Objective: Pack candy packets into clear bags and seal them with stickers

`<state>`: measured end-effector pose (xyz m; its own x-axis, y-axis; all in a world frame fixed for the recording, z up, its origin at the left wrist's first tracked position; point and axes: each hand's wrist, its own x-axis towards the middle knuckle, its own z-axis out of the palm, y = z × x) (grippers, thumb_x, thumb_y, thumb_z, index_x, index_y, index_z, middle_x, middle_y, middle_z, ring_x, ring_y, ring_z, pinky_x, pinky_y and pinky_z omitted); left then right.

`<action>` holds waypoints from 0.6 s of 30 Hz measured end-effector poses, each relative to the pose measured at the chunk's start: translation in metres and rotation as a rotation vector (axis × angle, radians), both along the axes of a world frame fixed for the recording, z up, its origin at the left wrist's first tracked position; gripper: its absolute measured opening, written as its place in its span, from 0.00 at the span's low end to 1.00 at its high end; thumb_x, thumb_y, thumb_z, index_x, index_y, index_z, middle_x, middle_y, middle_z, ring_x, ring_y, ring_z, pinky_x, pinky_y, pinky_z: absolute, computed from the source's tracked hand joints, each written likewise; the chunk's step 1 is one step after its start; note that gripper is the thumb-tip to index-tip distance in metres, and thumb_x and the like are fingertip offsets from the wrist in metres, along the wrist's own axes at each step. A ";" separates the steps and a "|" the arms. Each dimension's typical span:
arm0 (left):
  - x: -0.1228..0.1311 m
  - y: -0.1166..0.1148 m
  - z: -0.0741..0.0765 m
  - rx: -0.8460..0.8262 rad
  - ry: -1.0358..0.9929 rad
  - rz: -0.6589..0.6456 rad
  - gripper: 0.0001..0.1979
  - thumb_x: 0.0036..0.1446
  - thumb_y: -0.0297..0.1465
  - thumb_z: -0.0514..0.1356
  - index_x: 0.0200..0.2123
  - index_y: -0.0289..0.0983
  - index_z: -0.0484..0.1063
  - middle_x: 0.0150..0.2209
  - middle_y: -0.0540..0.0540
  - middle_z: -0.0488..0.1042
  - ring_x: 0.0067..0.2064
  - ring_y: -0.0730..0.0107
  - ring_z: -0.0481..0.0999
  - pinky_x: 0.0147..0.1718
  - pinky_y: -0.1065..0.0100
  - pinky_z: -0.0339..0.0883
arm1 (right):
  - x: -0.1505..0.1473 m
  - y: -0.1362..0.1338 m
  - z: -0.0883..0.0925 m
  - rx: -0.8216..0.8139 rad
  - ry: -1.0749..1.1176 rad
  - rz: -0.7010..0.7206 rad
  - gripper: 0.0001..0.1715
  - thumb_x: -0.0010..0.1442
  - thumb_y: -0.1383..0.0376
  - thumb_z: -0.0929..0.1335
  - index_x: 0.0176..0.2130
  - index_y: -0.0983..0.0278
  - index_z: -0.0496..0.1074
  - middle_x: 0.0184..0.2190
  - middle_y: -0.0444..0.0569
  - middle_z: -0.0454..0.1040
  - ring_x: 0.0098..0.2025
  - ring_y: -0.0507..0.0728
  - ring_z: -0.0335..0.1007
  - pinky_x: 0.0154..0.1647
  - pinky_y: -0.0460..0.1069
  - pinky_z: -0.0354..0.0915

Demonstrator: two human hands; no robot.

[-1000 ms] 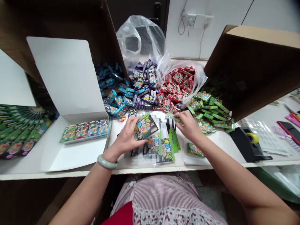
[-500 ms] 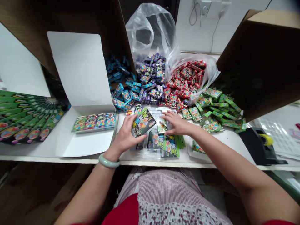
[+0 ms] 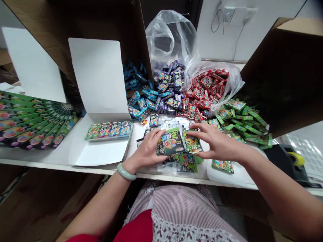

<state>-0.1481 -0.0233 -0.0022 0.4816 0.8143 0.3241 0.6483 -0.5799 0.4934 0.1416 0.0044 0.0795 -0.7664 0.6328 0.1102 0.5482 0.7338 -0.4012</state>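
Yellow-green characters of East Asian script, too small to read surely, run across the flat black printed packet with a green edge (image 3: pixel 170 143), beside a picture of coloured balls. The left hand (image 3: pixel 146 151) grips its left side, thumb below and fingers above, parted by the packet's height. Just right of it, the small glossy green printed box (image 3: pixel 192 143) sits between the right hand's (image 3: pixel 217 141) fingers and thumb, spanned top to bottom. Flat black-and-green packets (image 3: pixel 189 163) lie beneath on the white table (image 3: pixel 137 128). Behind, crinkled clear plastic (image 3: pixel 193 57) adjoins heaped small red packs (image 3: pixel 202 94) and purple ones (image 3: pixel 174 79).
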 end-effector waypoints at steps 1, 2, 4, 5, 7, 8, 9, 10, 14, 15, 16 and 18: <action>0.000 0.000 0.001 0.001 0.016 -0.021 0.47 0.46 0.38 0.68 0.65 0.37 0.49 0.59 0.35 0.59 0.61 0.45 0.61 0.60 0.46 0.59 | 0.000 0.000 0.001 -0.010 -0.025 0.025 0.37 0.50 0.63 0.75 0.58 0.54 0.66 0.58 0.54 0.63 0.59 0.68 0.61 0.57 0.65 0.62; -0.002 -0.001 0.001 -0.001 0.033 -0.044 0.47 0.46 0.38 0.68 0.65 0.37 0.49 0.59 0.35 0.59 0.61 0.45 0.60 0.60 0.46 0.58 | 0.000 0.001 0.001 -0.015 -0.039 0.046 0.36 0.51 0.63 0.75 0.58 0.54 0.67 0.58 0.55 0.64 0.58 0.67 0.62 0.57 0.64 0.63; -0.004 -0.002 0.001 -0.013 0.057 -0.082 0.48 0.46 0.39 0.69 0.66 0.37 0.49 0.59 0.35 0.58 0.62 0.45 0.59 0.60 0.47 0.58 | 0.003 0.002 0.001 -0.017 -0.030 0.078 0.35 0.52 0.63 0.74 0.58 0.54 0.66 0.57 0.54 0.64 0.58 0.66 0.61 0.57 0.63 0.63; -0.006 -0.003 0.001 -0.021 0.058 -0.090 0.48 0.46 0.40 0.69 0.66 0.37 0.49 0.60 0.35 0.58 0.62 0.45 0.59 0.60 0.47 0.58 | 0.005 0.002 0.002 -0.026 -0.014 0.091 0.35 0.52 0.62 0.74 0.58 0.54 0.66 0.58 0.54 0.63 0.59 0.66 0.61 0.58 0.63 0.63; -0.007 -0.003 0.000 -0.035 0.041 -0.085 0.48 0.46 0.40 0.69 0.66 0.37 0.50 0.60 0.35 0.58 0.62 0.45 0.59 0.60 0.48 0.59 | 0.008 0.000 0.004 -0.067 0.020 0.113 0.35 0.54 0.61 0.73 0.59 0.53 0.64 0.58 0.53 0.62 0.60 0.64 0.60 0.59 0.61 0.62; -0.007 -0.003 0.000 -0.041 0.029 -0.082 0.48 0.46 0.40 0.69 0.66 0.37 0.49 0.59 0.35 0.58 0.62 0.45 0.59 0.60 0.47 0.59 | 0.010 -0.001 0.006 -0.092 0.033 0.119 0.35 0.54 0.60 0.73 0.59 0.53 0.64 0.59 0.53 0.61 0.60 0.64 0.59 0.59 0.60 0.62; -0.006 -0.003 0.000 -0.047 0.015 -0.083 0.48 0.46 0.40 0.69 0.66 0.38 0.49 0.59 0.35 0.58 0.61 0.45 0.59 0.60 0.47 0.59 | 0.011 -0.003 0.007 -0.113 0.041 0.120 0.35 0.54 0.60 0.73 0.59 0.53 0.63 0.59 0.53 0.61 0.60 0.64 0.59 0.60 0.60 0.61; -0.005 -0.003 0.001 -0.054 0.002 -0.095 0.48 0.46 0.41 0.69 0.66 0.38 0.49 0.59 0.35 0.58 0.61 0.44 0.60 0.60 0.46 0.59 | 0.011 -0.004 0.008 -0.129 0.041 0.116 0.34 0.54 0.60 0.73 0.59 0.53 0.63 0.59 0.53 0.60 0.61 0.64 0.58 0.60 0.60 0.61; -0.001 -0.005 0.002 -0.102 -0.047 -0.168 0.49 0.45 0.42 0.69 0.66 0.39 0.49 0.59 0.36 0.57 0.61 0.44 0.59 0.59 0.45 0.59 | 0.013 -0.003 0.008 -0.147 0.025 0.102 0.34 0.54 0.60 0.73 0.59 0.57 0.63 0.58 0.54 0.60 0.61 0.64 0.58 0.60 0.62 0.60; 0.000 -0.005 0.002 -0.112 -0.060 -0.176 0.49 0.45 0.41 0.69 0.66 0.39 0.49 0.59 0.35 0.57 0.61 0.44 0.59 0.59 0.45 0.59 | 0.014 -0.003 0.008 -0.155 0.021 0.113 0.34 0.54 0.60 0.73 0.58 0.57 0.63 0.58 0.54 0.60 0.60 0.64 0.58 0.60 0.61 0.60; 0.001 -0.006 0.002 -0.120 -0.070 -0.182 0.49 0.45 0.41 0.69 0.66 0.40 0.49 0.59 0.35 0.57 0.62 0.44 0.59 0.59 0.45 0.59 | 0.014 -0.002 0.008 -0.165 0.020 0.127 0.34 0.54 0.60 0.73 0.58 0.57 0.64 0.58 0.54 0.60 0.60 0.64 0.58 0.60 0.61 0.60; 0.002 -0.008 0.002 -0.130 -0.090 -0.191 0.49 0.44 0.41 0.70 0.66 0.40 0.49 0.59 0.36 0.57 0.61 0.44 0.59 0.59 0.44 0.59 | 0.014 -0.001 0.007 -0.177 0.018 0.142 0.34 0.54 0.59 0.73 0.58 0.57 0.63 0.58 0.53 0.60 0.60 0.63 0.58 0.61 0.60 0.60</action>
<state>-0.1462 -0.0309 -0.0002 0.6045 0.7490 0.2712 0.4833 -0.6155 0.6226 0.1553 0.0036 0.0866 -0.8482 0.5292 0.0218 0.4358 0.7208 -0.5390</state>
